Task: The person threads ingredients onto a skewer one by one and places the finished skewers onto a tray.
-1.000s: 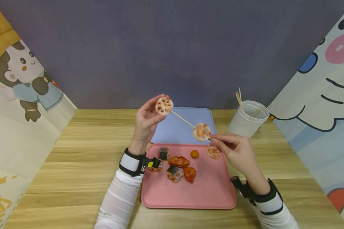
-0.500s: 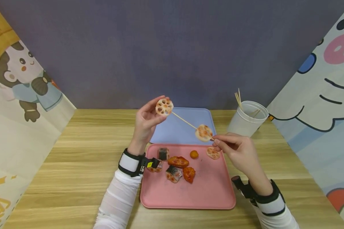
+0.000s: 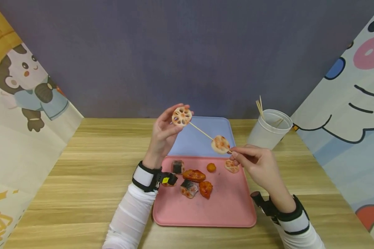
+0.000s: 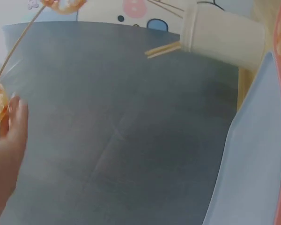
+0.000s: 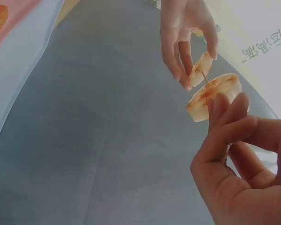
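My left hand (image 3: pixel 166 133) pinches a lotus root slice (image 3: pixel 182 116) by its edge, raised above the blue tray. A thin wooden skewer (image 3: pixel 201 130) runs from that slice down to the right. Near its lower end it carries a second lotus root slice (image 3: pixel 220 144). Thumb and fingertips of my right hand (image 3: pixel 257 164) grip the skewer just below this slice. In the right wrist view the skewer's tip meets the left hand's slice (image 5: pixel 201 69); how deep it goes in cannot be seen. Beneath the right fingers, another lotus root slice (image 3: pixel 231 166) lies on the pink tray (image 3: pixel 221 211).
On the pink tray also lie fish pieces (image 3: pixel 189 189), a glazed chicken wing (image 3: pixel 194 175), an orange-red chunk (image 3: pixel 206 189) and a small orange ball (image 3: pixel 211 167). The blue tray (image 3: pixel 202 121) is behind. A white cup (image 3: pixel 266 133) with several skewers stands back right.
My left hand has shifted slightly to the right with its lotus root slice, nearer the right hand. The right hand and the slice on the skewer have barely moved.
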A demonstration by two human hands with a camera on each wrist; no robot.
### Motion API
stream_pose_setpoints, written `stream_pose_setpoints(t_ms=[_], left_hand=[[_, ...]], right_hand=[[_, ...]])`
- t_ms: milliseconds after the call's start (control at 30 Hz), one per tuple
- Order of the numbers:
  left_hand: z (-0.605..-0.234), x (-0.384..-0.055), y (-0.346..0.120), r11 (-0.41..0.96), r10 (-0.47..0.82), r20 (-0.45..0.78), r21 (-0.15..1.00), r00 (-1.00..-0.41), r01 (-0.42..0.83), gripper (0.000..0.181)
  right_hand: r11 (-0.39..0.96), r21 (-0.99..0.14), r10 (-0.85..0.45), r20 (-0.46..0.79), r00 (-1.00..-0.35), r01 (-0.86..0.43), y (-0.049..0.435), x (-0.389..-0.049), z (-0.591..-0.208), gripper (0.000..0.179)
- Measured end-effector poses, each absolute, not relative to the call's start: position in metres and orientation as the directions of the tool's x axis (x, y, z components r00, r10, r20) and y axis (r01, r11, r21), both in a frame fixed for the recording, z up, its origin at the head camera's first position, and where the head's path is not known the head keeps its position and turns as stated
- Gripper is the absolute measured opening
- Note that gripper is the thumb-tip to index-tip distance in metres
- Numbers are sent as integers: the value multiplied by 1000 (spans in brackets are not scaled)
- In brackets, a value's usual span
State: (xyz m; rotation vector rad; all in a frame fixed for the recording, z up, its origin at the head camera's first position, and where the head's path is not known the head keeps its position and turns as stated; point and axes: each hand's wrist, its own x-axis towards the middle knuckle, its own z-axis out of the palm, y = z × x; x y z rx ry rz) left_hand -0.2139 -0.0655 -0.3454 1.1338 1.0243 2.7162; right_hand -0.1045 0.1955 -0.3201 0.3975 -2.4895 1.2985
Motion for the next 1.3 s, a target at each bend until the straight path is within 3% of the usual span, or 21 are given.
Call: stream_pose_setpoints(t_ms=[567,1300], left_hand=[[-344,-213,-63,-853,308,604,518,-735,69,57],[-342,-213,-74,-816,250,623,547,-741,185,52]], right_hand=[[464,-793,-134,379,-916,-395,195,-105,-321,11],[543,-736,-151,389,-909,-405,205,-107,-318,16]])
